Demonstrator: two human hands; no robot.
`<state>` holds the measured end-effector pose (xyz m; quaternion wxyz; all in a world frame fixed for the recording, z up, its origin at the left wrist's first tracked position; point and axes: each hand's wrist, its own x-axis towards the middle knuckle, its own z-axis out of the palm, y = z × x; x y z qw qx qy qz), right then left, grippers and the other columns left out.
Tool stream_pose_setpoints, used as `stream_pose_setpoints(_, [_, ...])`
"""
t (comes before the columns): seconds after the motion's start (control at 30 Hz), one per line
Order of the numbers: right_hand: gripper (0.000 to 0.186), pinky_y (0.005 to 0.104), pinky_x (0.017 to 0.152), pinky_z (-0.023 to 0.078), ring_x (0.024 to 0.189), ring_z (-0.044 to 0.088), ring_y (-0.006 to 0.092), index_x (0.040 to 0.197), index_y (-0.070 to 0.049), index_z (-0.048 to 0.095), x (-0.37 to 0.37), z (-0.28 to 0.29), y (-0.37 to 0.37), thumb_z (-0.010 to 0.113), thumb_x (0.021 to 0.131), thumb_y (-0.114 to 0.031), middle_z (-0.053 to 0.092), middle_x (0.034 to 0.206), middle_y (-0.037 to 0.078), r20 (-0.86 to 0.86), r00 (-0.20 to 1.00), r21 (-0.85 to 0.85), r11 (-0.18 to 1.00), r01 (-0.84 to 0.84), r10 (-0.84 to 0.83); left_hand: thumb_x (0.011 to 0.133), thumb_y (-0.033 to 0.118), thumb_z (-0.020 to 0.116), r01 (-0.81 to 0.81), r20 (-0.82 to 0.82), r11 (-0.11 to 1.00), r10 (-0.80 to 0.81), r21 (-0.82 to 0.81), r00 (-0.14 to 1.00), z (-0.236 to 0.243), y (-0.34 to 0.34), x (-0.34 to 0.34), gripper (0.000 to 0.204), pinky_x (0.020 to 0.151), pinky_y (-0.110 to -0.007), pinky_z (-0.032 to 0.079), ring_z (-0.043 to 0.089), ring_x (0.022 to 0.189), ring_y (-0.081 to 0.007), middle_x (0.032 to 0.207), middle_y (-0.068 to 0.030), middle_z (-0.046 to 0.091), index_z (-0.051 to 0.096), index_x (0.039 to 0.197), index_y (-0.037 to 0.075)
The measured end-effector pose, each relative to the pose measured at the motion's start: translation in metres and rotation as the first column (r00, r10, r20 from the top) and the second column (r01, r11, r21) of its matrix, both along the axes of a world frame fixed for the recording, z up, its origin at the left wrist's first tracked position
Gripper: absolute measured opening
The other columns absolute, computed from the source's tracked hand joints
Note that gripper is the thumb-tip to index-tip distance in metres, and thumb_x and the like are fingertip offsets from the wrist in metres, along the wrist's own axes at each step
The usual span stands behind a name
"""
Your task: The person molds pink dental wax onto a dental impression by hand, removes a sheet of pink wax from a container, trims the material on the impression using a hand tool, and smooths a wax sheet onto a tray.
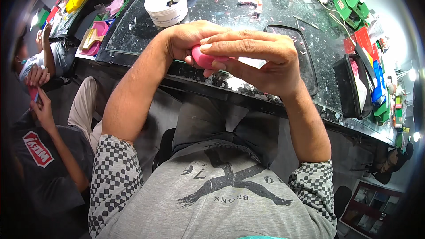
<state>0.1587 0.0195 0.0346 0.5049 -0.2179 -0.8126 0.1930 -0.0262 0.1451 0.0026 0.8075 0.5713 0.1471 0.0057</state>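
Note:
A smooth, rounded pink piece point(205, 57) is held between my two hands, just over the near edge of the dark table. My left hand point(188, 37) is closed around it from the left and below. From the right, my right hand point(270, 59) presses it with its fingertips on top and its thumb at the lower side. Much of the piece is covered by fingers, so its full shape cannot be made out. Past my left hand stands a round white tub point(170, 15) with a small dark thing on top.
Pink-and-white dental pieces point(252, 2) lie on the scuffed black table point(133, 33). A dark-rimmed tray point(315, 77), a thin tool point(306, 21) and an open black case point(344, 90) sit rightward, near coloured bins point(349, 4). A co-worker point(53, 150) sits close on the left, holding something red.

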Motion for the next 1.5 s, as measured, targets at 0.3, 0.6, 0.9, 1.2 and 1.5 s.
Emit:
stream_pose_setpoints(0.3, [0.062,0.0369,0.100,0.054,0.111,0.072,0.0243,0.134,0.004,0.062,0.011,0.003,-0.004,0.085,0.077,-0.001,0.071,0.126,0.015,0.052,0.992,0.056,0.992,0.110,-0.113,0.100,0.054,0.057,0.044,0.060,0.999,-0.042,-0.030,0.997,-0.014,0.008,0.007,0.062,0.036,-0.026,0.053,0.073,0.062,-0.0287,0.085,-0.0173,0.070,0.062,0.120,-0.005])
stream_pose_setpoints(0.6, [0.064,0.0369,0.102,0.050,0.114,0.069,0.0239,0.138,0.002,0.060,0.009,-0.002,-0.018,0.083,0.078,-0.002,0.070,0.124,0.017,-0.117,0.976,-0.046,0.983,0.180,-0.184,0.107,0.057,0.030,-0.157,-0.085,0.827,0.133,-0.540,0.988,0.024,-0.033,-0.034,0.074,0.022,-0.021,0.032,0.049,0.029,-0.0157,0.055,-0.0189,0.060,0.059,0.113,-0.011])
stream_pose_setpoints(0.9, [0.054,0.0354,0.101,0.050,0.119,0.062,0.0222,0.123,-0.003,0.068,-0.070,-0.006,0.012,0.088,0.074,-0.011,0.068,0.122,0.008,-0.068,0.984,-0.485,0.857,-0.175,0.163,0.102,0.070,0.031,-0.314,0.073,0.759,0.428,-0.570,0.901,0.009,-0.079,-0.099,0.081,0.025,-0.023,0.031,0.043,0.030,-0.0152,0.054,-0.0115,0.056,0.061,0.087,-0.003])
stream_pose_setpoints(1.2, [0.039,0.0369,0.109,0.043,0.115,0.062,0.0157,0.111,-0.001,0.070,-0.118,0.002,0.050,0.086,0.078,-0.013,0.070,0.114,0.004,0.035,0.935,-0.572,0.774,-0.272,0.354,0.099,0.078,0.026,-0.219,0.229,0.707,0.481,-0.673,0.846,-0.007,-0.076,-0.151,0.086,0.028,-0.022,0.029,0.041,0.032,-0.0113,0.059,-0.0113,0.056,0.060,0.092,-0.002])
stream_pose_setpoints(1.5, [0.036,0.0394,0.087,0.054,0.101,0.067,0.0291,0.107,-0.004,0.071,-0.194,-0.021,0.090,0.084,0.075,-0.014,0.070,0.100,0.012,0.194,0.935,-0.048,0.949,0.311,-0.296,0.099,0.075,0.021,-0.813,0.118,0.372,0.926,-0.449,0.359,-0.055,-0.086,-0.206,0.092,0.039,-0.021,0.033,0.055,0.054,-0.0125,0.068,-0.0049,0.059,0.061,0.127,-0.002])
